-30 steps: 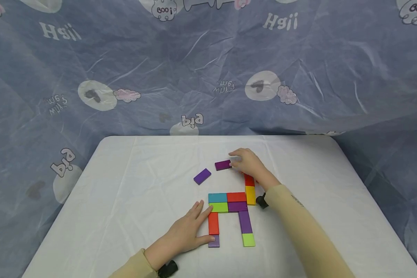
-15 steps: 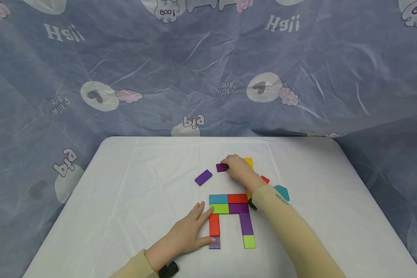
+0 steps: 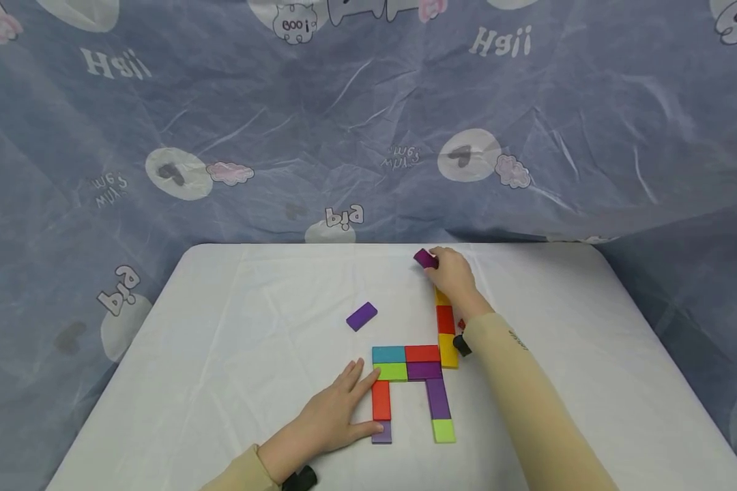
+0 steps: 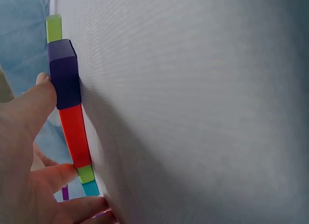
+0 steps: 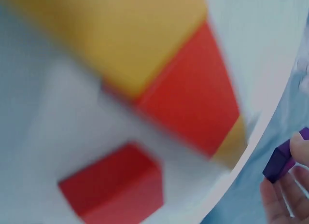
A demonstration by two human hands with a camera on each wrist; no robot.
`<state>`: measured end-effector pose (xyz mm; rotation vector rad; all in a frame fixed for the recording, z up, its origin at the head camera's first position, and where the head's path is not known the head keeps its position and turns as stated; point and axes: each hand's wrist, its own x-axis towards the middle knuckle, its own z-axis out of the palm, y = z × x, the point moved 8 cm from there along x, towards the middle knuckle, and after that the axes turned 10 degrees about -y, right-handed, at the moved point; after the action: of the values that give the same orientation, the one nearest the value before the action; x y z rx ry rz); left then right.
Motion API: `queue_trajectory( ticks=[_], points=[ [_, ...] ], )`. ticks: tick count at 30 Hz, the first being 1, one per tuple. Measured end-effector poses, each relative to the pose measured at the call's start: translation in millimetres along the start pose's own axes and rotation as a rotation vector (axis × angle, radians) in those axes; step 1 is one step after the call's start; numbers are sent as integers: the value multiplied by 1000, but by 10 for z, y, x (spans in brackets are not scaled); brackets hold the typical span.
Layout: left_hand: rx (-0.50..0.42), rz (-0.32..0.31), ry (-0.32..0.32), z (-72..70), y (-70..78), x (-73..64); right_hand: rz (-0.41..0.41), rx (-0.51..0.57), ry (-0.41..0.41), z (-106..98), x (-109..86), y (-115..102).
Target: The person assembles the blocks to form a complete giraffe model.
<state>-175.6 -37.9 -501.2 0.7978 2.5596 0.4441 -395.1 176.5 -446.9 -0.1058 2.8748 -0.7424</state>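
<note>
My right hand (image 3: pixel 454 274) pinches a dark purple block (image 3: pixel 425 258) between thumb and fingers near the table's far edge. Below it runs a column of flat blocks: yellow (image 3: pixel 442 298), red (image 3: pixel 445 319) and yellow (image 3: pixel 448 350). This column meets an arch of coloured blocks, with a blue block (image 3: pixel 389 354) and a red block (image 3: pixel 422 353) along its top. My left hand (image 3: pixel 328 412) rests beside the arch, fingers extended. Its thumb touches the lavender block (image 3: pixel 382 436) at the left leg's foot, and its index fingertip is at the green block (image 3: pixel 392 372).
A loose purple block (image 3: pixel 362 316) lies left of the column. A loose red block (image 5: pixel 116 185) sits to the column's right, mostly behind the right wrist in the head view. The white table (image 3: pixel 270 327) ends at a patterned cloth (image 3: pixel 344 102).
My right hand took hold of the dark purple block, lifted it from its spot beside the column and carried it right and away, toward the far edge. The left hand stayed put.
</note>
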Motion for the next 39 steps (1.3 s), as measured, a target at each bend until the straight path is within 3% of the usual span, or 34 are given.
queue_trajectory(
  ticks=[6, 12, 17, 24, 28, 35, 39],
  points=[
    [8, 3, 6, -4, 20, -23, 215, 91, 100, -183, -81, 431],
    [9, 1, 12, -16, 14, -22, 291, -2, 82, -162, -133, 621],
    [12, 4, 18, -19, 12, -14, 280, -55, 3, -114, -138, 665],
    [10, 12, 28, -56, 27, -17, 251, 96, -146, -85, -114, 751],
    [6, 18, 30, -64, 30, -21, 243, 103, -231, -38, -109, 781],
    [15, 30, 40, -36, 24, -16, 155, 24, -248, 46, -74, 704],
    [6, 18, 30, -25, 19, -6, 156, 2, -274, 80, -91, 669]
  ],
)
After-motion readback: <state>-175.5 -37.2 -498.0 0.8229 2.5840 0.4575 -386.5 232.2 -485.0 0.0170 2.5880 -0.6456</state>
